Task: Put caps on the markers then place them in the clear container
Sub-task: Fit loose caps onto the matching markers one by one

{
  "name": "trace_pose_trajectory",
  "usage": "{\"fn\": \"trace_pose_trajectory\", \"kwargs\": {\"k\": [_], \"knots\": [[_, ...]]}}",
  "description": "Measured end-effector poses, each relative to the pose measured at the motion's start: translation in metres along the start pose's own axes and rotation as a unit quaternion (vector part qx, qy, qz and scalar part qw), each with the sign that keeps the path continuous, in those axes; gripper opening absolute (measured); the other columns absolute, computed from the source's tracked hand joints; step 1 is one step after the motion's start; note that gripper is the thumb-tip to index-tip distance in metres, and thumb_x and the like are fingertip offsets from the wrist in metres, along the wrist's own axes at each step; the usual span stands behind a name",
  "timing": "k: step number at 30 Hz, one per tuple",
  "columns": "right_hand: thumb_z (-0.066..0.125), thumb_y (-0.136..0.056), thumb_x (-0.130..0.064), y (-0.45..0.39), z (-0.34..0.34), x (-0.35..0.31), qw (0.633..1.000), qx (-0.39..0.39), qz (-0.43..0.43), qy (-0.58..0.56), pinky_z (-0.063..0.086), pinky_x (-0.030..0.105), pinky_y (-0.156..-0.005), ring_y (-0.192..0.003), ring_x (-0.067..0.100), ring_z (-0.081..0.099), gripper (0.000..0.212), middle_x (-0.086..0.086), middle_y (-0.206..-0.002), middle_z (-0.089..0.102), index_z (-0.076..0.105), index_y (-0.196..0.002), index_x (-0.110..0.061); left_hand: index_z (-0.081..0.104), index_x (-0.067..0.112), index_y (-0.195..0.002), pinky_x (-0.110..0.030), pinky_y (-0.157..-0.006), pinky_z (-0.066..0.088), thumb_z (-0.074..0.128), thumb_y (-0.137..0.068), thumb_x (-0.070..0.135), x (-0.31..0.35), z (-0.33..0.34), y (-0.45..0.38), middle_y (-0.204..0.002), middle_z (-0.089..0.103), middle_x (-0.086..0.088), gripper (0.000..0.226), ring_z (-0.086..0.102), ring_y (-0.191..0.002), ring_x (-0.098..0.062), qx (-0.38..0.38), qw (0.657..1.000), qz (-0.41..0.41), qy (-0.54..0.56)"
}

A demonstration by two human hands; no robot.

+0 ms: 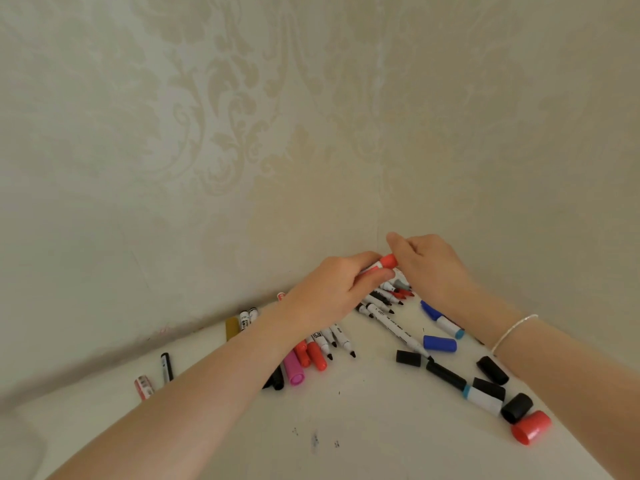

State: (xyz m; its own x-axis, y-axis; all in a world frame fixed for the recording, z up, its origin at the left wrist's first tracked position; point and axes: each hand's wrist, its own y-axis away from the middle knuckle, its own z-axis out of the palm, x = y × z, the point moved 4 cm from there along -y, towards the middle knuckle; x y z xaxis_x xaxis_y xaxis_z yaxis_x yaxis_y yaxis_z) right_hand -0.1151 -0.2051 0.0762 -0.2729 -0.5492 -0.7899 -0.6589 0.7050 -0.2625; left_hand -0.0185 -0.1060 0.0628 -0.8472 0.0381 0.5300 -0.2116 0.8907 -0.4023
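Left hand (332,292) grips a red marker (372,270) at the far corner; right hand (427,263) pinches its red cap (388,261), seating it. Many uncapped markers and loose caps (440,343) remain. Container not in view.

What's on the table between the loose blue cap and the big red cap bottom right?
Head view: between the blue cap and the red cap lie loose black caps and a white marker.

Markers (384,299) clutter corner; table (346,427) front free.
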Motion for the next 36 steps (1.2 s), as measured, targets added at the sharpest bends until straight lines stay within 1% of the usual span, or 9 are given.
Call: {"fn": "trace_pose_trajectory", "kwargs": {"k": [3, 7, 14, 16, 20, 24, 26, 32, 36], "knots": [[0.035, -0.098, -0.044, 0.005, 0.007, 0.001, 0.995, -0.041, -0.019, 0.09, 0.031, 0.027, -0.05, -0.05, 0.017, 0.039, 0.05, 0.001, -0.054, 0.043, 0.047, -0.062, -0.012, 0.059, 0.025, -0.113, -0.027, -0.061, 0.038, 0.047, -0.097, 0.041, -0.013, -0.001, -0.001, -0.069, 0.05, 0.014, 0.025, 0.048, -0.063, -0.006, -0.023, 0.992, 0.022, -0.118], [0.043, -0.095, -0.048, 0.011, 0.013, 0.012, 0.996, -0.086, 0.011, 0.037, 0.036, 0.02, -0.043, -0.04, 0.012, 0.043, 0.045, 0.001, -0.054, 0.047, 0.051, -0.076, -0.009, 0.06, 0.024, -0.126, -0.019, -0.083, 0.043, 0.059, -0.094, 0.021, -0.037, -0.012, 0.005, -0.096, 0.057, 0.013, 0.032, 0.056, -0.092, -0.005, -0.084, 0.993, -0.04, -0.07], [0.041, -0.097, -0.044, 0.01, 0.008, 0.052, 0.989, -0.102, 0.098, 0.053, 0.042, 0.021, -0.045, -0.047, 0.014, 0.052, 0.04, 0.005, -0.066, 0.056, 0.058, -0.096, -0.008, 0.075, 0.033, -0.095, -0.034, -0.096, 0.043, 0.049, -0.067, 0.008, -0.096, -0.041, 0.049, -0.093, 0.071, 0.012, 0.045, 0.061, -0.095, -0.006, -0.103, 0.979, -0.087, -0.151], [0.042, -0.097, -0.043, 0.013, 0.012, 0.055, 0.987, -0.106, 0.11, 0.049, 0.045, 0.023, -0.049, -0.048, 0.015, 0.052, 0.04, 0.006, -0.067, 0.057, 0.057, -0.097, -0.006, 0.069, 0.04, -0.098, -0.035, -0.1, 0.041, 0.05, -0.067, 0.003, -0.106, -0.041, 0.058, -0.097, 0.07, 0.018, 0.053, 0.06, -0.102, -0.005, -0.093, 0.982, -0.101, -0.132], [0.043, -0.097, -0.041, 0.016, 0.015, 0.054, 0.987, -0.102, 0.089, 0.088, 0.048, 0.029, -0.059, -0.053, 0.016, 0.052, 0.038, 0.006, -0.07, 0.059, 0.059, -0.097, -0.006, 0.077, 0.022, -0.099, -0.025, -0.105, 0.039, 0.053, -0.076, -0.016, -0.12, -0.035, 0.066, -0.107, 0.066, 0.024, 0.051, 0.057, -0.114, -0.004, -0.07, 0.987, -0.129, -0.064], [0.042, -0.097, -0.043, 0.017, 0.014, 0.054, 0.986, -0.101, 0.085, 0.106, 0.049, 0.03, -0.062, -0.058, 0.017, 0.051, 0.038, 0.005, -0.071, 0.059, 0.059, -0.093, -0.009, 0.072, 0.024, -0.111, 0.001, -0.102, 0.018, 0.043, -0.079, -0.018, -0.121, -0.028, 0.068, -0.128, 0.055, 0.014, 0.06, 0.04, -0.125, 0.003, -0.08, 0.983, -0.133, -0.099], [0.043, -0.096, -0.044, 0.018, 0.014, 0.057, 0.985, -0.102, 0.094, 0.102, 0.051, 0.032, -0.065, -0.059, 0.017, 0.051, 0.036, 0.006, -0.071, 0.059, 0.059, -0.092, -0.011, 0.07, 0.024, -0.114, 0.003, -0.101, 0.017, 0.037, -0.076, -0.02, -0.121, -0.027, 0.069, -0.126, 0.051, 0.018, 0.067, 0.038, -0.124, 0.006, -0.089, 0.982, -0.14, -0.094], [0.045, -0.096, -0.041, 0.021, 0.009, 0.066, 0.984, -0.107, 0.102, 0.095, 0.049, 0.032, -0.061, -0.057, 0.019, 0.051, 0.032, 0.009, -0.07, 0.058, 0.058, -0.092, -0.013, 0.066, 0.024, -0.122, 0.006, -0.09, 0.021, 0.042, -0.09, -0.004, -0.111, -0.025, 0.067, -0.13, 0.056, 0.014, 0.049, 0.044, -0.119, 0.005, -0.1, 0.978, -0.137, -0.124], [0.043, -0.098, -0.029, 0.017, 0.001, 0.07, 0.984, -0.091, 0.115, 0.099, 0.053, 0.033, -0.061, -0.055, 0.019, 0.057, 0.018, 0.011, -0.076, 0.063, 0.056, -0.092, -0.018, 0.065, 0.027, -0.122, -0.014, -0.099, 0.035, 0.051, -0.098, 0.022, -0.097, -0.016, 0.055, -0.134, 0.055, 0.012, 0.029, 0.051, -0.119, -0.004, -0.086, 0.98, -0.116, -0.136]]}}
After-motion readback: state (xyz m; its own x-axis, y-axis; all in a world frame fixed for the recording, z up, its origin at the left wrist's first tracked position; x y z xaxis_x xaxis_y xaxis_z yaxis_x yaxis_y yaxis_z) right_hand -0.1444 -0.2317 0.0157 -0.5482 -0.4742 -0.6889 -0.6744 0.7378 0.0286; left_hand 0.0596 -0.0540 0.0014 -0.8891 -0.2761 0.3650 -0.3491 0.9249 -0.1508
